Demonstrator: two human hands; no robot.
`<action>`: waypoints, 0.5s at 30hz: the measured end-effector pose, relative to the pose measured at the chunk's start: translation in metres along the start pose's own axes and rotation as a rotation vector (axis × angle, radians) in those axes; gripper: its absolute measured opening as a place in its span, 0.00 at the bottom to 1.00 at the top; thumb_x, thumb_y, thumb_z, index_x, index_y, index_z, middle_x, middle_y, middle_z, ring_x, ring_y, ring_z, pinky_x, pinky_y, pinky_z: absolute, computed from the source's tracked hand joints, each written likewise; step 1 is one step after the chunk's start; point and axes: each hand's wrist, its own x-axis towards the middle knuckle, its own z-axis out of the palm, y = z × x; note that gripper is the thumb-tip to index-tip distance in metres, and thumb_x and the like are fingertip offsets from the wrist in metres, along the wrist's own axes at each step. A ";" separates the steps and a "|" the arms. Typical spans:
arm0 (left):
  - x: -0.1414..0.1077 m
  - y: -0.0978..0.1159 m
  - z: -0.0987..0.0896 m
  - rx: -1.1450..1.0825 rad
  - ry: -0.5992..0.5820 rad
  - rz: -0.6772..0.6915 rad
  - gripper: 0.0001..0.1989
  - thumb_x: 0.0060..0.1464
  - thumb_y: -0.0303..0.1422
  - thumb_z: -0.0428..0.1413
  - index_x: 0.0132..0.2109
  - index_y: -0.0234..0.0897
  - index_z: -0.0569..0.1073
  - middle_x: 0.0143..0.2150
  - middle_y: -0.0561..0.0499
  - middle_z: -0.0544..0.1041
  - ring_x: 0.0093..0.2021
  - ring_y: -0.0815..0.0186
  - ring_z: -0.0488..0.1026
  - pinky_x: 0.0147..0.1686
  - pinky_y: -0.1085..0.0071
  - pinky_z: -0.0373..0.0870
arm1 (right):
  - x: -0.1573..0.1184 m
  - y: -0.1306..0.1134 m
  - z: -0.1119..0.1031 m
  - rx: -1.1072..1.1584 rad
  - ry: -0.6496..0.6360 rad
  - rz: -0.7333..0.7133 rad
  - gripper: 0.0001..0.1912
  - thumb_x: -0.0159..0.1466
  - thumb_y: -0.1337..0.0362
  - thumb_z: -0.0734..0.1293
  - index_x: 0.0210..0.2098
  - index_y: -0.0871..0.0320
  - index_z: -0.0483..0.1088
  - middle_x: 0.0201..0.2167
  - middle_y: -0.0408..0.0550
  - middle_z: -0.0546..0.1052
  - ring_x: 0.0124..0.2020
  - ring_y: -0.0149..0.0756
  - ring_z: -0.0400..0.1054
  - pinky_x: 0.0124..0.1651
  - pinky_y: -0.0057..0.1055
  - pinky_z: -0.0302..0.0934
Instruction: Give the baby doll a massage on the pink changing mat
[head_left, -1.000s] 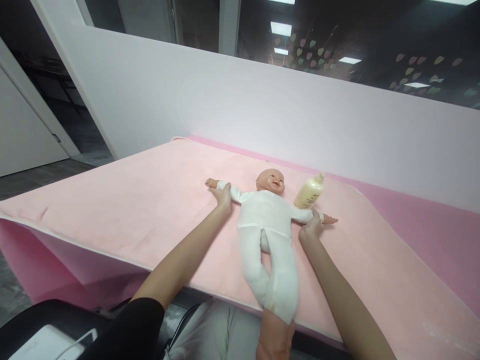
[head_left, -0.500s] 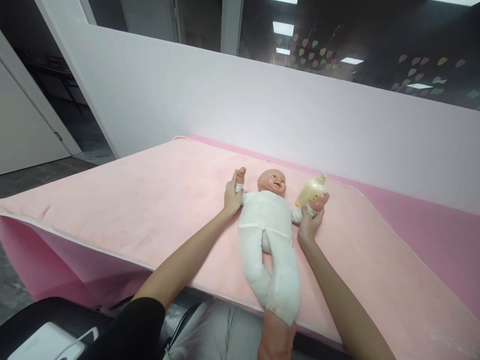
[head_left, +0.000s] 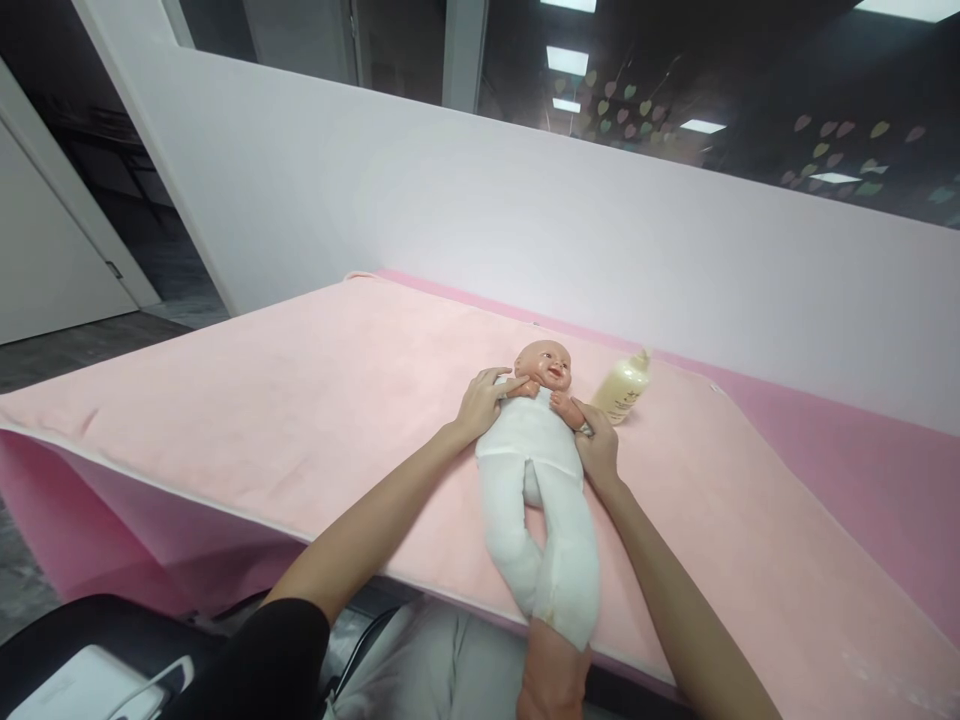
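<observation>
A baby doll (head_left: 531,435) in a white cloth suit lies on its back, with its head toward the wall and its feet past the near table edge. At its chest, on the left side of the view, my left hand (head_left: 484,400) holds one doll arm near the wrist. My right hand (head_left: 598,445) is closed around the other doll arm. Both doll hands are folded in over the upper chest, below the chin. Just beyond my right hand stands a pale yellow pump bottle (head_left: 624,387), tilted in the view, its lower part partly covered by that hand.
A pink padded cover (head_left: 300,400) spreads over the table. Behind it rises a white wall (head_left: 420,190) with dark glass above. At the lower left, a white device (head_left: 82,690) with a cable rests on a black surface.
Both my hands have moved inward and brought the doll's arms from spread out at its sides to folded over its chest. The bottle and the doll's body have stayed in place.
</observation>
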 end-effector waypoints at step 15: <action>-0.002 0.003 -0.003 -0.079 0.013 -0.065 0.39 0.44 0.18 0.44 0.65 0.43 0.61 0.53 0.46 0.70 0.53 0.58 0.63 0.54 0.60 0.64 | -0.002 0.000 -0.004 0.022 -0.015 0.128 0.29 0.53 0.67 0.58 0.55 0.57 0.65 0.52 0.50 0.71 0.50 0.42 0.65 0.53 0.40 0.61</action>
